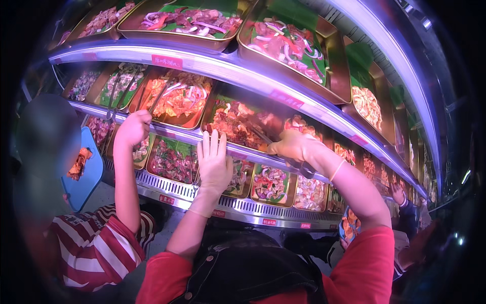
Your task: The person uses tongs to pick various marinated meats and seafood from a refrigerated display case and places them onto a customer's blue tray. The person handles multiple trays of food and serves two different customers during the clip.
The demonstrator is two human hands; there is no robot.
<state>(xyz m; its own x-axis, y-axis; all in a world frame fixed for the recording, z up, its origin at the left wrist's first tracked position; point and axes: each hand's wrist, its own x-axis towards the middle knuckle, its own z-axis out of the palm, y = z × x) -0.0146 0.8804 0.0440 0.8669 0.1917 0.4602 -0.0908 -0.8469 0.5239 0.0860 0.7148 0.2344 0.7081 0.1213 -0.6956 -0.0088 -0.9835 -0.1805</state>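
Note:
My left hand (214, 165), in a thin pale glove, lies flat with straightened fingers against the front rim of a metal tray (204, 123) of dark red marinated meat (235, 123). It grips nothing. My right hand (294, 146), gloved too, is at the same tray's right front corner, closed around metal tongs (259, 132). Their arms reach into the meat, and the looped end hangs below my palm. Where the tips meet the meat is hard to make out. Left of this tray stands another metal tray (197, 121) of orange marinated meat with onion rings.
A lit shelf edge (224, 64) overhangs the middle row, with larger meat trays (178, 36) above. Several trays (271, 186) line the lower row behind a slotted rail (235, 203). At left, another person's hand (134, 127) holds tongs; a blue tray (85, 182) carries meat.

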